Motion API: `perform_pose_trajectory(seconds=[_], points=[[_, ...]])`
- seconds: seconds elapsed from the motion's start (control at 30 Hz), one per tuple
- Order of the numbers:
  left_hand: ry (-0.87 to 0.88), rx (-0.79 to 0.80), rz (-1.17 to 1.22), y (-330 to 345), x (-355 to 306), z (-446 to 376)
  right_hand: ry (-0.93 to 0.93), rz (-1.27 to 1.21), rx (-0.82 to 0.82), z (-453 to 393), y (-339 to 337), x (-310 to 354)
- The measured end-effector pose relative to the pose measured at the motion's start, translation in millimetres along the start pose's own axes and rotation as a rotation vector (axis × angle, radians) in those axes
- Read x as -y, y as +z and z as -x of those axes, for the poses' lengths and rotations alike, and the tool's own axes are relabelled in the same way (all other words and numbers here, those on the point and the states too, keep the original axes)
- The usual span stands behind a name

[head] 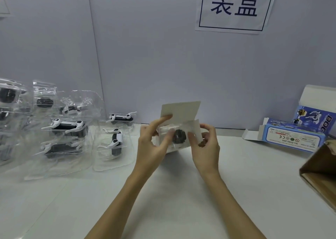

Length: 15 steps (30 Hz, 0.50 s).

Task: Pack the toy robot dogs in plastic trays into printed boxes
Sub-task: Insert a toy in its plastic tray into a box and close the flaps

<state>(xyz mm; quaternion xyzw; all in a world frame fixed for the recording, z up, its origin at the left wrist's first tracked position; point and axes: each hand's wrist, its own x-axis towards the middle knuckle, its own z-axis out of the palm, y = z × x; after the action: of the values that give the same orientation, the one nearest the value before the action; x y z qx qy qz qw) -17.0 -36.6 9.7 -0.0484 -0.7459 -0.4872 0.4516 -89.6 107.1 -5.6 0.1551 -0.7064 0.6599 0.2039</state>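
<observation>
Pale grey partition wall (pixel 145 56) at the back of the head view, with a white paper sign (pixel 234 7) carrying dark blue characters stuck high on it, and a white tabletop (pixel 172 193) below.

Centre of the table, held up just above it: a small open printed cardboard box (pixel 181 127), plain inner side of its top flap standing up toward the wall. Its open end faces the camera, and in the mouth sits a clear plastic tray with a dark toy robot dog (pixel 179 136) showing through.

Left hand (pixel 152 144) is on the box's left side, index finger stretched up onto the lower corner of the raised flap, thumb against the tray front. Right hand (pixel 205 144) grips the right side, fingers curled round the side flap, thumb pressing the clear plastic.

Over on the left, a heap of clear plastic trays with black-and-white toy robot dogs (pixel 67 127), some stacked, some lying flat, and one more tray (pixel 113 144) lying nearest the hands.

Far right, a blue printed box lying on its side (pixel 291 138) with an end flap open, another blue printed box standing behind it (pixel 316 115), just touching or nearly so. A brown cardboard carton (pixel 320 171) pokes in at the right edge.
</observation>
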Motion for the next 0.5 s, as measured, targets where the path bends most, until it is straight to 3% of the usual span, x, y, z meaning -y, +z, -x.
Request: perform_pose_trajectory(seconds=[0.1,0.2,0.4,0.5], points=[[0.076,0.165,-0.037,-7.8,0.0,0.2,-0.057,-0.064,-0.128,3.0,2.5,11.6],[0.168,0.164,-0.063,-13.1,9.8,-5.2,-0.086,-0.070,-0.156,4.1,2.3,21.7],[-0.086,0.069,0.373,-14.9,8.8,-9.4,-0.250,-0.023,-0.072,11.3,4.0,35.4],[-0.141,0.082,0.385,-11.2,5.2,-7.0,-0.262,-0.001,0.026,12.6,6.2,37.7]])
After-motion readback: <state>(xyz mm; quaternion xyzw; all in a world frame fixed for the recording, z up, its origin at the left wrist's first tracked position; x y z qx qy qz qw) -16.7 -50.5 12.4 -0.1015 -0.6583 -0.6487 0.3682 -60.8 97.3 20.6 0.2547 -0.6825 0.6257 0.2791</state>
